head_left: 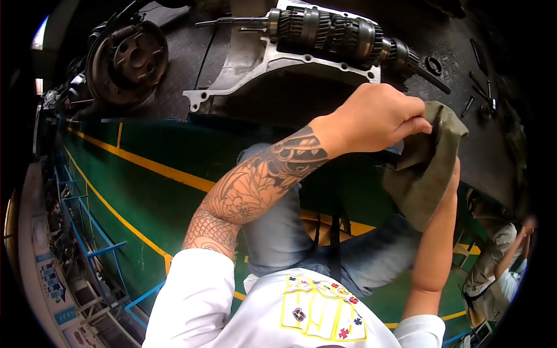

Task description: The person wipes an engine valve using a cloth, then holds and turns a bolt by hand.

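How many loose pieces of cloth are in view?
1: the olive cloth, gripped at its upper edge by the left hand and hanging against the right forearm. More could be hidden in the dark edges.

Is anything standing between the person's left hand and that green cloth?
Nothing visible: the left hand pinches the green cloth near its top. The cloth hides most of the right hand, so its grip can't be seen.
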A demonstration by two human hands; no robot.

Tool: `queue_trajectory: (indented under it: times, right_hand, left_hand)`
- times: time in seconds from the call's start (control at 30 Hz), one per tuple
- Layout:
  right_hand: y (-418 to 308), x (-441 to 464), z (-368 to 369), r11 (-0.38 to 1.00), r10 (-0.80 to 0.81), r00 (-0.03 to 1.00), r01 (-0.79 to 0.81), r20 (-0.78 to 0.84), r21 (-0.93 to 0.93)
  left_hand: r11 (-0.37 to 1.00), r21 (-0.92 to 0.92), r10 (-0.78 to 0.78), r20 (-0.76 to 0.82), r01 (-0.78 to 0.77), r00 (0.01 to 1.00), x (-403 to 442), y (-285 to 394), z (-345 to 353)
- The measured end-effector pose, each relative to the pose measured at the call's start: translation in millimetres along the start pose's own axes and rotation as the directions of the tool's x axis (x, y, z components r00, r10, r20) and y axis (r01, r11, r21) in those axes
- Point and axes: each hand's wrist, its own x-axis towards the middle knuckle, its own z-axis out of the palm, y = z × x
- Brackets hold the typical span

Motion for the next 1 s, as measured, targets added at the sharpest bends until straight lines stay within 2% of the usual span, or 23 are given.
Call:
queue_trajectory:
  times: [0.17,0.27,0.37,0.47,0.57,0.67,0.77,0.87,0.97,1.0]
  right_hand:
    - [1.0,5.2,-0.2,0.999,0.035,0.999,-0.035,-0.008,0.002]
    - [1.4,5.2,-0.7,0.999,0.049,0.999,-0.049,-0.008,0.008]
    - [2.2,5.2,-1.2,0.998,0.059,0.998,-0.059,-0.009,0.012]
    - [2.9,4.4,-2.1,0.998,0.063,0.998,-0.063,-0.009,0.015]
    - [4.2,3.1,-2.8,0.997,0.071,0.997,-0.07,-0.012,0.02]
    - [5.4,1.2,-2.4,0.997,0.071,0.997,-0.07,-0.014,0.026]
    - [5.0,1.4,-2.7,0.997,0.068,0.998,-0.068,-0.015,0.031]
    - [4.8,1.1,-2.3,0.997,0.066,0.998,-0.065,-0.013,0.038]
    - [5.4,0.8,-1.7,0.998,0.06,0.998,-0.059,-0.014,0.037]
    - [5.3,0.8,-1.9,0.998,0.059,0.998,-0.059,-0.016,0.039]
  left_hand:
    - [0.997,-0.072,0.024,-0.077,-0.029,0.997,-0.9,1.2,0.6]
    - [0.999,-0.035,0.036,-0.098,-0.04,0.995,-1.0,1.5,-0.1]
    - [0.997,0.079,-0.016,0.044,0.012,0.999,-1.7,-3.7,-0.2]
    - [0.999,0.044,-0.011,0.054,0.009,0.998,-1.5,-0.7,-3.2]
    - [0.998,-0.041,0.042,-0.092,-0.046,0.995,-1.8,1.3,1.0]
    - [0.999,-0.031,0.039,-0.096,-0.042,0.995,-1.8,1.1,2.2]
    - [0.996,0.085,0.012,0.032,-0.015,0.999,-2.4,-3.8,0.3]
    - [1.0,0.005,-0.018,0.032,0.017,0.999,-2.3,1.9,-1.2]
    - [0.996,-0.067,0.056,-0.101,-0.063,0.993,-2.2,-1.8,4.6]
    - [0.997,-0.059,0.053,-0.087,-0.059,0.995,-1.6,-1.3,4.1]
